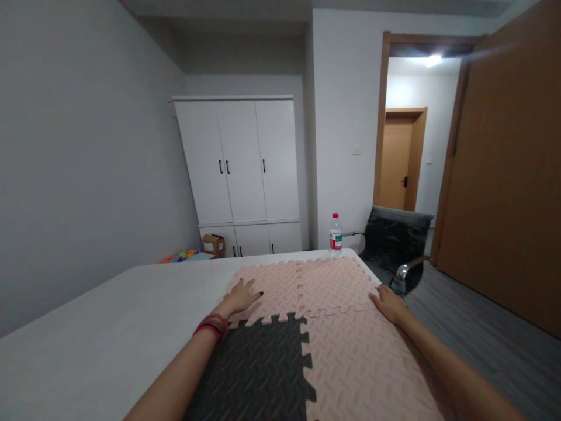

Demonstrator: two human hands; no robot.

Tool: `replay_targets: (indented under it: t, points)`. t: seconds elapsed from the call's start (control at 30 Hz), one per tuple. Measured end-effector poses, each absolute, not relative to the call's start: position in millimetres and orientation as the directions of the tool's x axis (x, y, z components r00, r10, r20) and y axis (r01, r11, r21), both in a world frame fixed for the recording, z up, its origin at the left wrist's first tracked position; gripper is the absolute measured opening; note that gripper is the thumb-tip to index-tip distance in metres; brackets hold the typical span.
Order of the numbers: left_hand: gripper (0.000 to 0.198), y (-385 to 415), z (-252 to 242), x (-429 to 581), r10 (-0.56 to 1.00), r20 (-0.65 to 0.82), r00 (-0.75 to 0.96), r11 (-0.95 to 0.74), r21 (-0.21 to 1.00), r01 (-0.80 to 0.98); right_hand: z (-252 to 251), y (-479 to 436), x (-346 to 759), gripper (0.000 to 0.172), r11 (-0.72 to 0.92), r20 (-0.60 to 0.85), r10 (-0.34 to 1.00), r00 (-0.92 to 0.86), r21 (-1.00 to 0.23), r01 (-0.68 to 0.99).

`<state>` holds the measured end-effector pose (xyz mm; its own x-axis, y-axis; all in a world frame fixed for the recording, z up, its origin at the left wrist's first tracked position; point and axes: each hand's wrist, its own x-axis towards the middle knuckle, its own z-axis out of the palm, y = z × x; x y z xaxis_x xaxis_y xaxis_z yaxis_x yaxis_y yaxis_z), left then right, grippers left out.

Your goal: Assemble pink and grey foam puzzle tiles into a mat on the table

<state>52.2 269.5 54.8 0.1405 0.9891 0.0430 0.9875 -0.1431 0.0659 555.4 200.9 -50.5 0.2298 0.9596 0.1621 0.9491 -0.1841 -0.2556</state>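
Observation:
Pink foam mat tiles (337,286) with a raised pattern and toothed edges lie on the white table, joined along seams. A dark grey foam tile (258,368) lies at the near left, its toothed edges against the pink ones. My left hand (240,296) rests with fingers spread on the far left pink tile; a red band circles that wrist. My right hand (389,302) lies at the right edge of the pink tiles, fingers extended over the border between the far and near tiles. Neither hand holds anything.
A clear bottle (335,237) with a red cap stands at the table's far edge. Beyond the right edge is a black chair (394,240). A white cabinet (241,164), a cardboard box (214,244) and a wooden door (504,164) are further back. The white table (109,327) extends left.

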Motion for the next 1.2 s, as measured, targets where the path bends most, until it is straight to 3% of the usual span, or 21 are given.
replay_targets:
  t: [0.13, 0.27, 0.43, 0.77, 1.03, 1.2]
  points:
    - [0.058, 276, 47, 119, 0.921, 0.089, 0.38, -0.387, 0.083, 0.918, -50, 201, 556, 0.067, -0.184, 0.165, 0.96, 0.228, -0.245, 0.952]
    - [0.054, 265, 12, 162, 0.865, 0.074, 0.496, -0.501, 0.086, 0.861, -52, 203, 557, 0.067, -0.176, 0.163, 0.962, 0.219, -0.243, 0.954]
    - [0.058, 266, -8, 165, 0.852, 0.064, 0.519, -0.523, 0.103, 0.846, -55, 206, 559, 0.069, -0.171, 0.146, 0.966, 0.212, -0.253, 0.952]
    - [0.058, 269, 0, 165, 0.848, 0.033, 0.529, -0.529, 0.115, 0.841, -51, 204, 558, 0.07, -0.174, 0.132, 0.968, 0.214, -0.263, 0.949]
    - [0.044, 277, 10, 178, 0.851, 0.163, 0.499, -0.516, 0.091, 0.852, -44, 199, 553, 0.071, -0.166, 0.145, 0.967, 0.208, -0.261, 0.951]
    - [0.046, 283, -1, 181, 0.87, 0.195, 0.453, -0.478, 0.113, 0.871, -45, 201, 554, 0.07, -0.168, 0.152, 0.965, 0.212, -0.257, 0.952]
